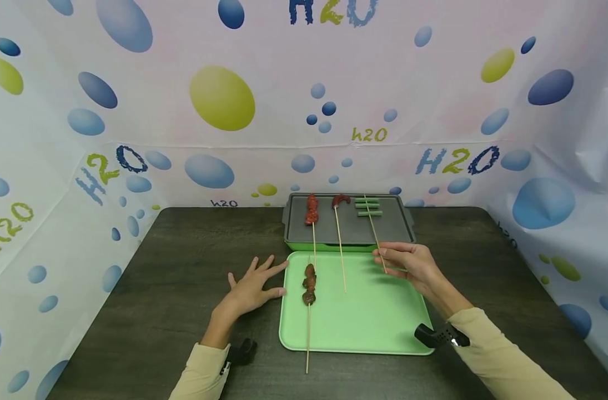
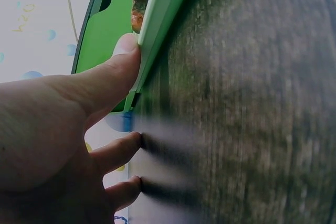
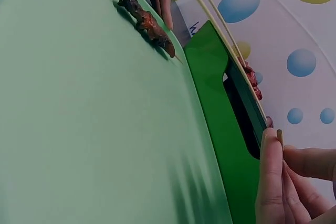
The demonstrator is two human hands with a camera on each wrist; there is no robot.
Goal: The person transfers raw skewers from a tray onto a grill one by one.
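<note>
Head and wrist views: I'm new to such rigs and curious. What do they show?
There is no machine, just a person's bare left hand and bare right hand. The wide picture comes from a camera worn on the head, looking forward and down; the close ones come from cameras on the left and right wrists.

On the dark wood-grain table lie a pale-green rectangular tray and, behind it, a grey rectangular griddle with a green base. A brown meat-like skewer lies on the tray. Over the griddle are the food ends of a red chunky skewer, a dark-red curved-piece skewer and a skewer of green pieces.

The right hand's fingers pinch the wooden stick of that last one. The left hand holds nothing; its thumb is at the tray's rim.
</note>
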